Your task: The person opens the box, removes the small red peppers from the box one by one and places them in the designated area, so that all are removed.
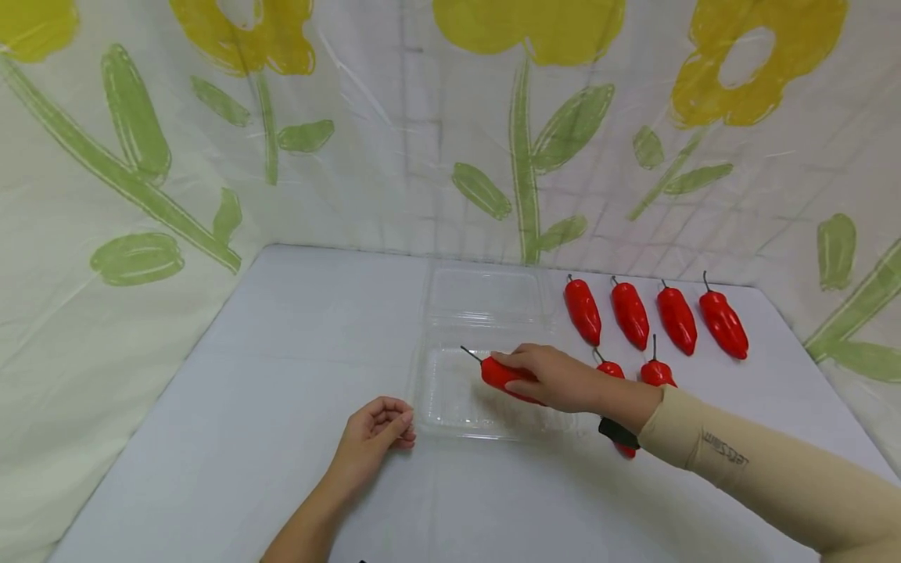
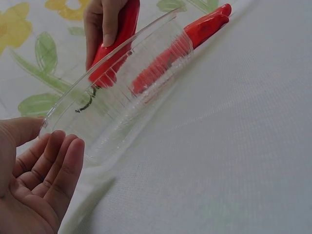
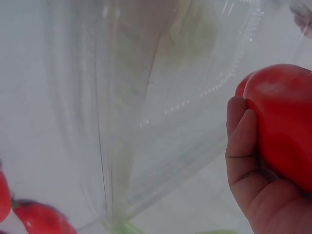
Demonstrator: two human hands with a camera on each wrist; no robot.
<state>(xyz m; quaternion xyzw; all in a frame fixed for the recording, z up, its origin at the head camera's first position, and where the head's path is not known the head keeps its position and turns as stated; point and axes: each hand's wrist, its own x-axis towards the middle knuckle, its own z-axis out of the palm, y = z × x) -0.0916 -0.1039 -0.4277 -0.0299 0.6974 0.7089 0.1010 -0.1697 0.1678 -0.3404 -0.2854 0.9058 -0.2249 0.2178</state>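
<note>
My right hand grips a red pepper over the base of a clear plastic clamshell box. The pepper lies tilted, its thin dark stem pointing left, and the palm hides its far end. In the right wrist view, the fingers curl round the pepper's glossy side. At the box's left edge is my left hand, with fingers curled. The left wrist view has this hand at the rim's corner, thumb on one side and fingertips against the outer wall.
The box's lid lies folded back toward the hanging floral sheet. A back row of several red peppers stands to the right on the white table. Nearer peppers are partly hidden by the right forearm.
</note>
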